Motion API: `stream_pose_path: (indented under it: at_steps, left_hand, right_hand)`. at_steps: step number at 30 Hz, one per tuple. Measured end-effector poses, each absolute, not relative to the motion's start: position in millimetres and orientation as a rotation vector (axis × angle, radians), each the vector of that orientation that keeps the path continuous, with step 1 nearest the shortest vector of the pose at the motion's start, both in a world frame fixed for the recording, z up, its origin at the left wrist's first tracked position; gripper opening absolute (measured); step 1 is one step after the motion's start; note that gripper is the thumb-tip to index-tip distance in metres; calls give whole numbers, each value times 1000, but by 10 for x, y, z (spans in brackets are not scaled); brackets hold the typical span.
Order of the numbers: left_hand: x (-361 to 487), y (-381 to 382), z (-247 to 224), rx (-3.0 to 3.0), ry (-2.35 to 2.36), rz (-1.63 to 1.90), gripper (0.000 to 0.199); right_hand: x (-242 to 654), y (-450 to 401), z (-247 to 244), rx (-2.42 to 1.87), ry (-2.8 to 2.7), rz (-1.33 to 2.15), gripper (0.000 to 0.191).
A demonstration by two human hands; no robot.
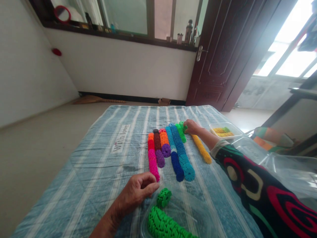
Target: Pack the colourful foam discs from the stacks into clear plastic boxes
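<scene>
My left hand (141, 187) is curled, thumb and forefinger nearly meeting beside the near end of the pink row of notched plastic discs (153, 162); whatever lies between them is hidden. Below it, a clear plastic box (203, 211) holds a long curved stack of green discs (165, 223) and a shorter green stack (163, 197). Farther away, my right hand (192, 127) has its fingers closed on green discs (183, 127) at the far end of a light-green row (180, 133). Blue rows (182, 152), an orange-and-purple row (163, 142) and a brown-and-purple row (158, 148) lie alongside.
A yellow disc row (201, 149) lies below my right forearm. To the right are a clear box with yellow and green discs (223, 131) and further clear containers (250, 148). Striped cloth (99, 165) covers the surface. Beyond stands a dark red door (218, 49).
</scene>
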State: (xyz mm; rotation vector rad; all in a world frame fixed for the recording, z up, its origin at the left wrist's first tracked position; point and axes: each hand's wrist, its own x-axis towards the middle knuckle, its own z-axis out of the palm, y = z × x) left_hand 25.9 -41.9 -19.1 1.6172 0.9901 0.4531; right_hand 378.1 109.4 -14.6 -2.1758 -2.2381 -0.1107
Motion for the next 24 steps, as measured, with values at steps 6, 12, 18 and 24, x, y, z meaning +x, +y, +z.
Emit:
stream_pose_path:
  at_steps: [6,12,18,24]
  left_hand:
    - [243,-419,-194,1643,970,410,29]
    - [249,-405,-200,1638,953,429,28]
    - [268,-396,-213,1644,936,427,29]
    - [280,-409,-222,1655,869,432,32]
  right_hand:
    - [3768,1095,-135,-2135,-2210,-95,27]
    - [3767,1014,-30,-2120,-2143,-23,22]
    - [3708,713,270,-2033,-2075,103,18]
    - [3184,-227,563,-1416,-2381,572,12]
